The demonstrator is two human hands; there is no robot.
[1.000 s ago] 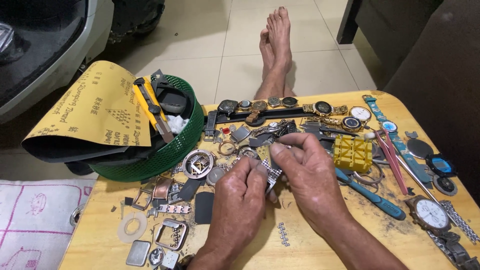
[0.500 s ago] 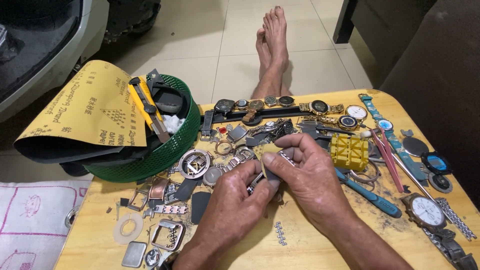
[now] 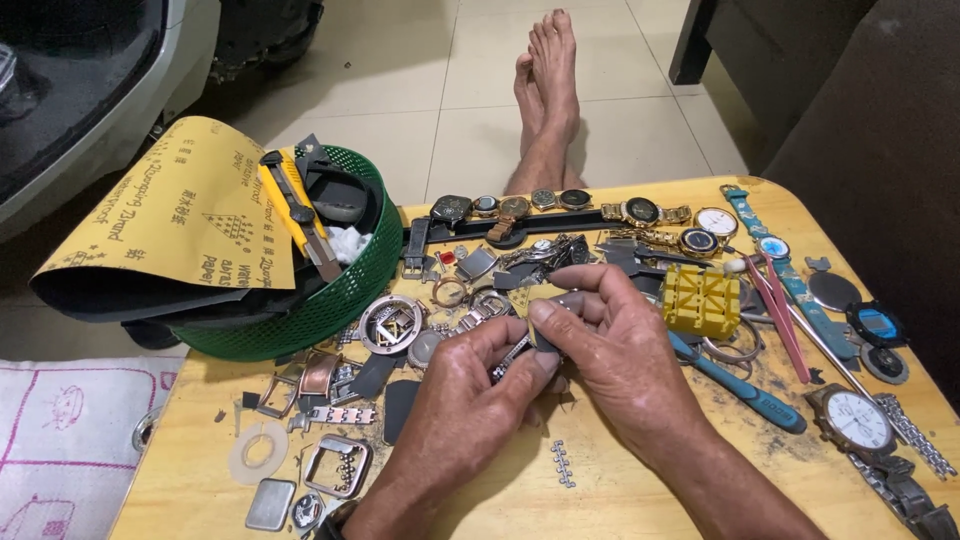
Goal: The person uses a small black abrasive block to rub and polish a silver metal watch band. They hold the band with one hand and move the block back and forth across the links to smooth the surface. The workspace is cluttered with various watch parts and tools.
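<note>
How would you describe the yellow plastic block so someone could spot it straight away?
Start at the wooden table and look just past the right hand, towards the table's right side. The yellow plastic block sits there, above the blue-handled tool. It is the only bright yellow, slotted square among the metal watch parts.
</note>
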